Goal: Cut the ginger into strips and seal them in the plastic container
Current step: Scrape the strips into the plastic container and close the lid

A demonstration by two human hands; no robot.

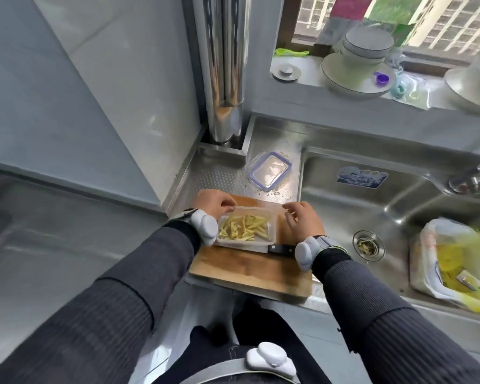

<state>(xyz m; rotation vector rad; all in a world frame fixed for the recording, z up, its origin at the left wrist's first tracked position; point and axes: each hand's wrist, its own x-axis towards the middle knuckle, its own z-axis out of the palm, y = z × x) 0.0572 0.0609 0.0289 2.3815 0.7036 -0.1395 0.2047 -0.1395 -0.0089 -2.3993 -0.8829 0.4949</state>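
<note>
Ginger strips: inside plastic container, on cutting board.
Left grip: holding container's far left corner.
Right grip: wide, empty, just beside container.
Lid: on steel surface behind board.

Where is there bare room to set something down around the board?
Free: near strip of the cutting board, in front of container and knife handle; perforated drainboard left of the lid; sink floor behind the strainer. Crowded: board's far half, left hand and right hand at the container; sink's right end, filled by the bag.
</note>
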